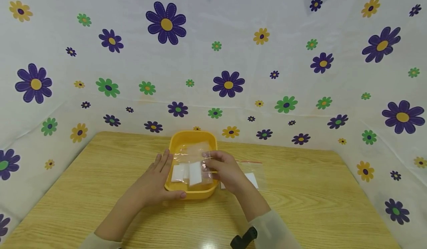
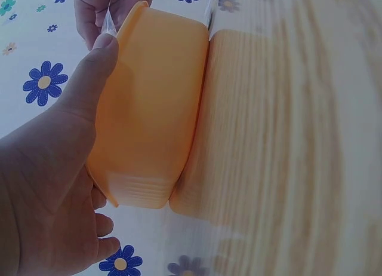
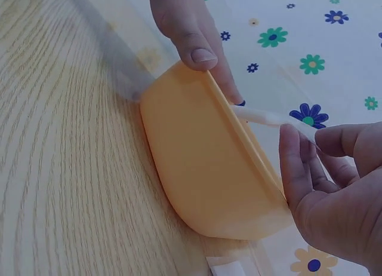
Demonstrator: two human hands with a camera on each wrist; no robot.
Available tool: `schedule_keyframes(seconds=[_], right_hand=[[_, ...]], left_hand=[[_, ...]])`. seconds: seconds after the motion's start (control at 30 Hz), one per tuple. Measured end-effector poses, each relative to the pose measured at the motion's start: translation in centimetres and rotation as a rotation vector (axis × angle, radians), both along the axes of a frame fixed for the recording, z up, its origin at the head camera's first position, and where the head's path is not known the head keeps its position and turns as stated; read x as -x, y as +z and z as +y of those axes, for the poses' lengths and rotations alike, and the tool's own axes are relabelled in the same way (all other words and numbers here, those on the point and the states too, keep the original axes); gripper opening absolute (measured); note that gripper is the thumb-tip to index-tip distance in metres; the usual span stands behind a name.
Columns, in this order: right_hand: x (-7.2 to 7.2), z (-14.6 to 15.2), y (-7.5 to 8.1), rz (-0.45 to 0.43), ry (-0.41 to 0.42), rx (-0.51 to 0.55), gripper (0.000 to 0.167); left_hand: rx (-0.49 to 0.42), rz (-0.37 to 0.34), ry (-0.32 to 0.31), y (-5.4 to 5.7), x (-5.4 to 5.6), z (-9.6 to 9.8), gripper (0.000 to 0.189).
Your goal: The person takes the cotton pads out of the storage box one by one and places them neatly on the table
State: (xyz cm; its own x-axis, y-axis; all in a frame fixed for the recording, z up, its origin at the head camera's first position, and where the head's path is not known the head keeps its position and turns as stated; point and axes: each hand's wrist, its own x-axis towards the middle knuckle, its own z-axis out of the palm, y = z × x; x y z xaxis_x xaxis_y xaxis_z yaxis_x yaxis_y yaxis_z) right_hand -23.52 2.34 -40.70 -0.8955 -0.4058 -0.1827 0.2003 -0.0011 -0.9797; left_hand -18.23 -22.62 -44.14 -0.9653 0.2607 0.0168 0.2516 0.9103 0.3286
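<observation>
A yellow plastic tub point(image 1: 197, 195) with rounded corners stands on the wooden table. My left hand point(image 1: 150, 185) rests on its left side, fingers extended along the rim and thumb on the front edge. My right hand point(image 1: 229, 170) pinches a clear zip bag point(image 3: 262, 115) at the tub's right side, thumb against fingertips. The bag hangs over the tub's opening, with a white flat piece point(image 1: 195, 173) showing through it. Beside that, another white piece point(image 1: 178, 173) shows inside the tub through clear film. How many bags lie in the tub cannot be told.
To the tub's right, partly behind my right hand, a clear zip bag point(image 1: 261, 167) with a red seal line and a white piece point(image 1: 251, 180) lies on the table point(image 1: 307, 200). A white flower-patterned cloth point(image 1: 197, 59) surrounds the table's back and sides.
</observation>
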Motion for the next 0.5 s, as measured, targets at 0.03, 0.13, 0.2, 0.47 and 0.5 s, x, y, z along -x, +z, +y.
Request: schedule_keyframes(seconds=[0.03,0.13,0.2,0.47,0.5], right_hand=[[0.0,0.1,-0.1,-0.003,-0.002,0.000,0.028],[0.0,0.5,-0.3,-0.016,-0.001,0.006,0.029],[-0.1,0.7,-0.4,-0.018,0.001,0.010,0.029],[-0.5,1.6,-0.5,-0.022,-0.010,0.045,0.031],[-0.5,1.7,-0.5,-0.023,-0.016,0.050,0.031]], left_hand=[[0.001,0.000,0.000,0.0,0.0,0.0,0.133],[0.002,0.002,0.000,-0.1,0.0,0.0,0.133],[0.002,0.003,0.000,-0.1,0.0,0.0,0.133],[0.004,0.007,0.000,-0.1,0.0,0.1,0.133],[0.004,0.007,0.000,-0.1,0.0,0.1,0.133]])
